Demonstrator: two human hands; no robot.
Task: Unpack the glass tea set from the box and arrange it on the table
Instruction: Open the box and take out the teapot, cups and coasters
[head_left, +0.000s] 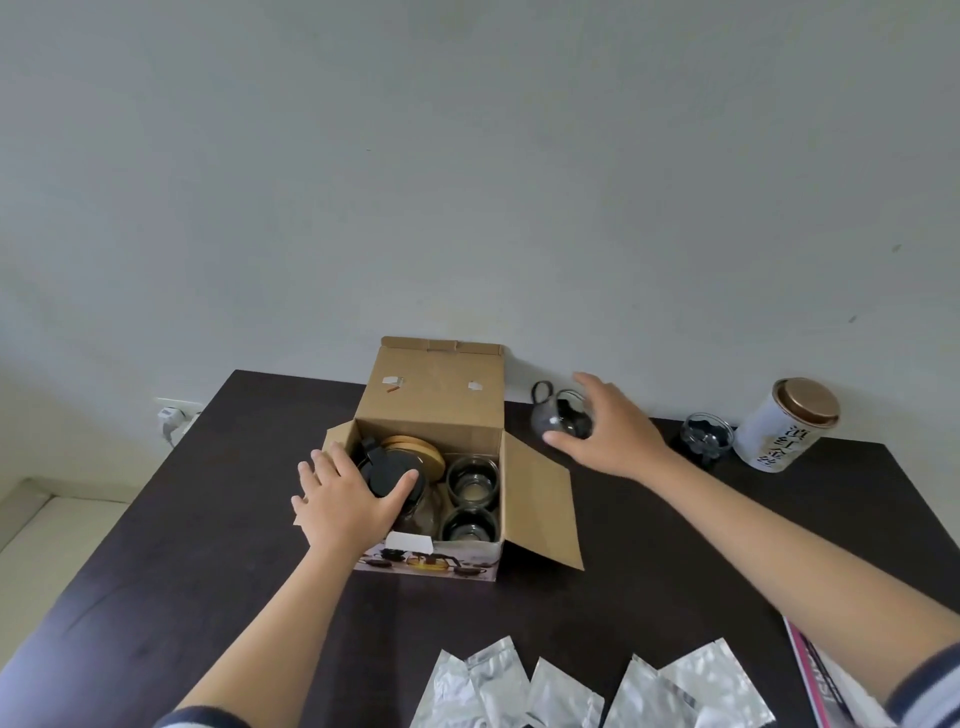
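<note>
An open cardboard box (436, 410) stands in the middle of the dark table (156, 571). Inside it lie a glass teapot with a black lid (387, 467), a round wooden coaster (421, 449) behind it, and two glass cups (472, 486) on the right side. My left hand (348, 493) rests on the box's left edge, thumb against the teapot lid. My right hand (608, 426) grips a small glass cup with a black handle (558, 415) just right of the box, at or just above the table. Another glass cup (704, 434) stands further right.
A white tea tin with a copper lid (787, 423) stands at the far right. Several silver foil sachets (587, 691) lie along the near edge. A pink-edged booklet (815, 675) sits at the near right. A wall rises behind the table, with a socket (171, 415) at the left.
</note>
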